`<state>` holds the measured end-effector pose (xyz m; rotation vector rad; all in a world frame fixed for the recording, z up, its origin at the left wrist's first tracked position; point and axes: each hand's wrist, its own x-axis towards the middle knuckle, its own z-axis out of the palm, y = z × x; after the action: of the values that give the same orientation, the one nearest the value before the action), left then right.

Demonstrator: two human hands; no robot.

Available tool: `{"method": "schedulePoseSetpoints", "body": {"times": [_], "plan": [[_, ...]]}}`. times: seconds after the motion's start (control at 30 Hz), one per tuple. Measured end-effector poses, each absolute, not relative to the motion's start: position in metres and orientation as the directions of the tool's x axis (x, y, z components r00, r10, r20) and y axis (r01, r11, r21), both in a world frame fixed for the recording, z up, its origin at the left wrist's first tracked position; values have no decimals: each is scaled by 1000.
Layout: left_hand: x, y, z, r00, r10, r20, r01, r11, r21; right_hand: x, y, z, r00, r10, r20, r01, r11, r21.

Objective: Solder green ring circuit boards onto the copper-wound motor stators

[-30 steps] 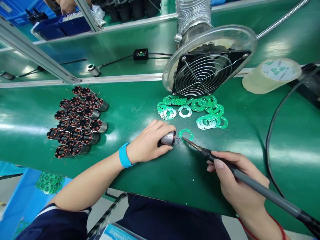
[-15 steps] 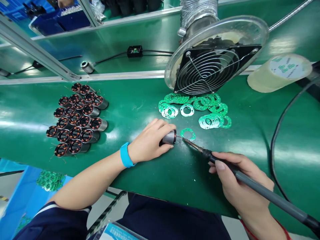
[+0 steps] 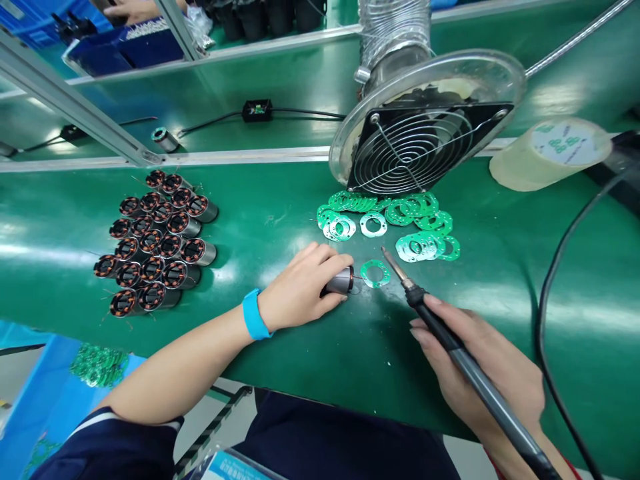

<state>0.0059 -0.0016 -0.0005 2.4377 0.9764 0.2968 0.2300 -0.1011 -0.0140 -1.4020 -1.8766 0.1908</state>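
My left hand (image 3: 303,288) is closed around a small metal motor stator (image 3: 341,281) with copper windings, lying on its side on the green bench mat (image 3: 280,200). A blue band circles that wrist. My right hand (image 3: 480,373) grips a grey soldering iron (image 3: 450,340); its tip is raised a little, to the right of a single green ring-shaped circuit board (image 3: 375,273). That ring lies flat just beside the stator's end.
A stack of several wound stators (image 3: 157,243) lies at the left. A scatter of green ring boards (image 3: 390,220) lies below a fume-extraction fan (image 3: 425,143). A tape roll (image 3: 550,153) sits right. A black cable (image 3: 555,280) curves at right. Another person's hand (image 3: 130,9) shows far back.
The soldering iron's tip has lifted away from the stator's end and swung right and up. My left hand keeps hold of the stator.
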Motion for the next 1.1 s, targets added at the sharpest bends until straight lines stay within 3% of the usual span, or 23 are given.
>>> {"method": "schedulePoseSetpoints", "body": {"times": [0.2,0.33,0.5,0.6,0.7,0.77,0.83,0.9,0.97,1.1], "plan": [[6,-2,-1,717,696,24,595,-629,501,221,-92,-9,-216,910,355,764,384,-520],[7,-4,0,677,736,11,613,-572,545,213,-87,-9,-133,951,278,810,266,-523],[10,-10,8,528,842,-106,520,-222,825,203,-85,-12,95,991,90,672,3,-741],[12,-14,8,566,783,-258,362,45,931,199,-80,-12,219,969,111,528,-22,-849],[13,-15,1,660,696,-283,174,225,959,198,-72,-10,300,942,150,399,19,-917],[14,-14,-2,679,695,-236,175,159,972,199,-66,-7,246,961,129,335,41,-941],[13,-13,-2,679,716,-163,307,-75,949,200,-60,-5,111,989,101,356,56,-933],[11,-10,2,697,709,-106,448,-316,836,198,-57,-3,-21,993,116,475,112,-873],[7,-6,7,721,685,-105,534,-452,714,194,-58,-3,-74,973,217,638,213,-740],[-3,4,12,751,635,-180,604,-550,576,183,-66,-6,-151,880,450,837,357,-416]]}}
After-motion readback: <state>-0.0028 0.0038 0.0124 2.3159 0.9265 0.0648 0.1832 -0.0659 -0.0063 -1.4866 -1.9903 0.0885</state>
